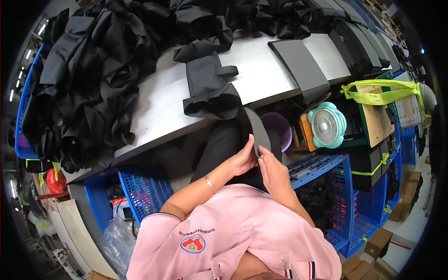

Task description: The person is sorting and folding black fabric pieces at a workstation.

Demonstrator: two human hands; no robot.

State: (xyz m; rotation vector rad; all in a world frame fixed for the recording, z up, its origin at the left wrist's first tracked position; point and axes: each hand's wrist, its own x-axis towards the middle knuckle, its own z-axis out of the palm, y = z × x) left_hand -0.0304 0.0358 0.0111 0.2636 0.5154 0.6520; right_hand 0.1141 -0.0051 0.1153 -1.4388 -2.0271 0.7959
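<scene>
Strip of smooth grey material (259,130) stands curved in front of the person, above the lap and just off the table's near edge, its upper end close to a dark fabric piece (205,77); whether the two are joined cannot be told. The left hand (239,161) has its fingertips against the strip's lower left side, and the right hand (275,173) pinches its lower end between thumb and fingers. A bracelet (210,185) circles the left wrist.

The fabric piece lies across the near edge of the white table (161,95), with a small loop on its right side. Further right, a flat grey panel (302,63) reaches over that same edge. A big heap of black fabric (88,88) covers the table's left end and droops past its near edge; more black fabric (200,16) lines the far edge.

Below the near edge sits a purple bin (279,127), with a turquoise fan (325,124) right of it. Blue crates (344,196) stand on both sides of the person.
</scene>
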